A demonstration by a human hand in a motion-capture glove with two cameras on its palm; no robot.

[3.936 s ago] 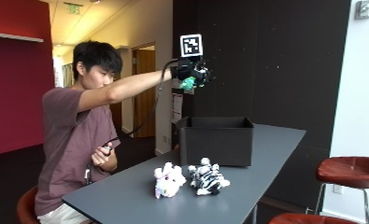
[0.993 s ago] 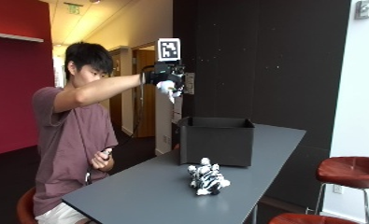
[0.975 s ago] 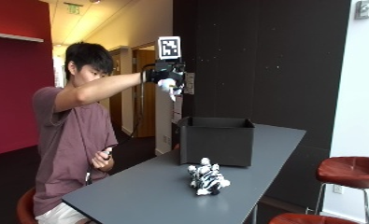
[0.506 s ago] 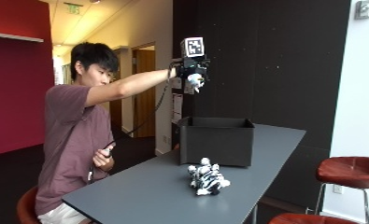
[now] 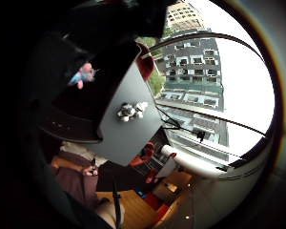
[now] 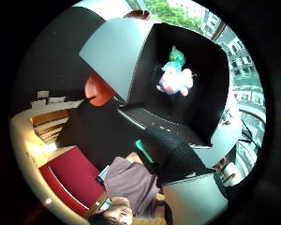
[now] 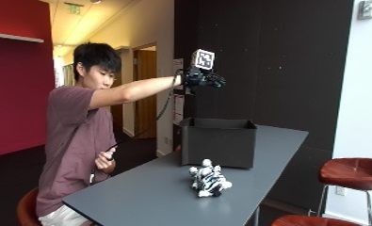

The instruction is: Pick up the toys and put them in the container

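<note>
Pretty moody room: a long grey worktop (image 7: pixel 141 197) runs from 7 o'clock up toward 2 o'clock, backed by a black speckled wall (image 7: pixel 286 61). Red wall (image 7: pixel 13 94) at 9 o'clock, lit hallway with a wooden door (image 7: pixel 145 89) around 11. Brown-red bar stool (image 7: pixel 351 172) at 4 o'clock, white pillar (image 7: pixel 361 94) behind it. Dark floor. The palm views show big windows (image 5: pixel 238 81) facing office buildings.
</note>
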